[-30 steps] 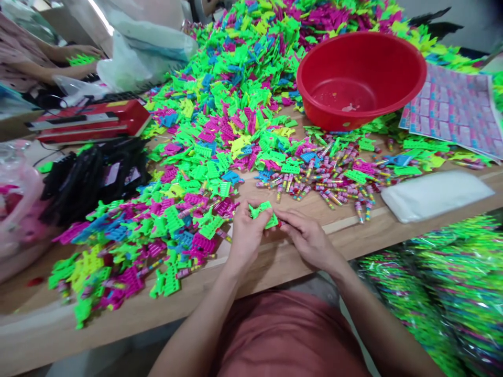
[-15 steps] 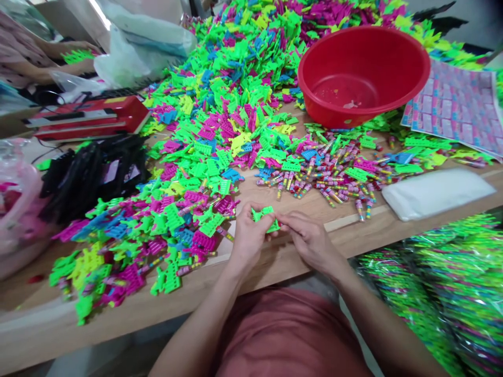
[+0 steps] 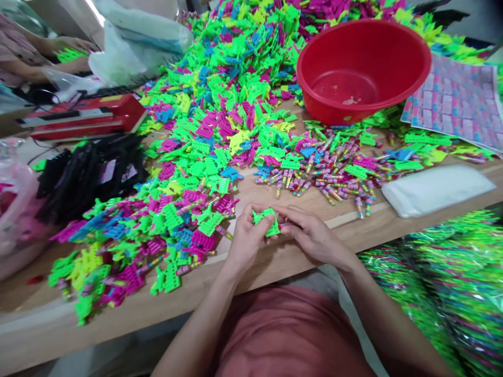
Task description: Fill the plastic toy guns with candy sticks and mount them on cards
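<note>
Green plastic piece (image 3: 272,228), partly thumb-covered, gripped by left hand (image 3: 248,238); right hand (image 3: 314,235) pinches pinkish item (image 3: 284,225), perhaps tube, mostly hidden.

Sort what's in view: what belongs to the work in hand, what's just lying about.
Work in hand, seemingly: green plastic piece in the left hand, right hand beside it, loose coloured pieces, small tubes.

Apparently lying about: red basin, printed sheets, whitish packet, black packets.

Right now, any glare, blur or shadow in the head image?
Head view: glare flecks on the wrapped bundles, lower right; head view: print on the patterned sheet too soft to read; head view: dim shadow on the table beside the left hand, its green piece clearly lit.
</note>
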The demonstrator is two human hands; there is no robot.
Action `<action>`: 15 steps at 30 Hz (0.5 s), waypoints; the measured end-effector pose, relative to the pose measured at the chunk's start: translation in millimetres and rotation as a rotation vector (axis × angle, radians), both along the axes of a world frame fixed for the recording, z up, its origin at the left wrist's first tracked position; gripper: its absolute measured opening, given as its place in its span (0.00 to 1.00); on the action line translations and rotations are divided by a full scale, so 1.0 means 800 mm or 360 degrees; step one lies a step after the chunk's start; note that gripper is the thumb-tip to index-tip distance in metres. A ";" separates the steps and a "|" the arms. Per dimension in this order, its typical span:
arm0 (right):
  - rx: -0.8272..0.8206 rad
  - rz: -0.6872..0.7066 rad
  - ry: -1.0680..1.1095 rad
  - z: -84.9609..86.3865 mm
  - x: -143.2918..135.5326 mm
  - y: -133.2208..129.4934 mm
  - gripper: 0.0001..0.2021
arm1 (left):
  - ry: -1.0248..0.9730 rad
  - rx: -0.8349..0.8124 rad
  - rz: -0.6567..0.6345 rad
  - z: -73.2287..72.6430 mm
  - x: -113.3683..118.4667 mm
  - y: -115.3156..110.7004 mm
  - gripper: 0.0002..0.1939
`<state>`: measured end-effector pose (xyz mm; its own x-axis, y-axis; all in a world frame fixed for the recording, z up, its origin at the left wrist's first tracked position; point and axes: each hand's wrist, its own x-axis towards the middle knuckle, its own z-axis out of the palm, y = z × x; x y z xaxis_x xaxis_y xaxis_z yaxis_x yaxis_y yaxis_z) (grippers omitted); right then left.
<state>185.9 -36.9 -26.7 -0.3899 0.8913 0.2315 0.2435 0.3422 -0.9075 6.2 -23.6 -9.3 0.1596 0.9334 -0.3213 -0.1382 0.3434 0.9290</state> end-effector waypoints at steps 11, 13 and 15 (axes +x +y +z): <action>-0.0047 -0.0182 0.0053 -0.005 -0.013 -0.003 0.19 | 0.0107 -0.0018 0.0005 -0.002 -0.001 -0.004 0.20; -0.0069 -0.0173 0.0123 -0.003 -0.016 -0.001 0.18 | 0.0190 0.0109 -0.0056 0.008 -0.014 0.002 0.18; -0.0023 -0.0182 0.0155 0.000 -0.013 0.005 0.21 | 0.0411 0.0343 -0.0011 0.030 -0.039 0.010 0.16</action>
<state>175.5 -32.9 -26.9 -0.2621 0.9321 0.2501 0.1910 0.3041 -0.9333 -25.1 -15.3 14.4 0.1050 0.9835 -0.1470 0.1127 0.1351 0.9844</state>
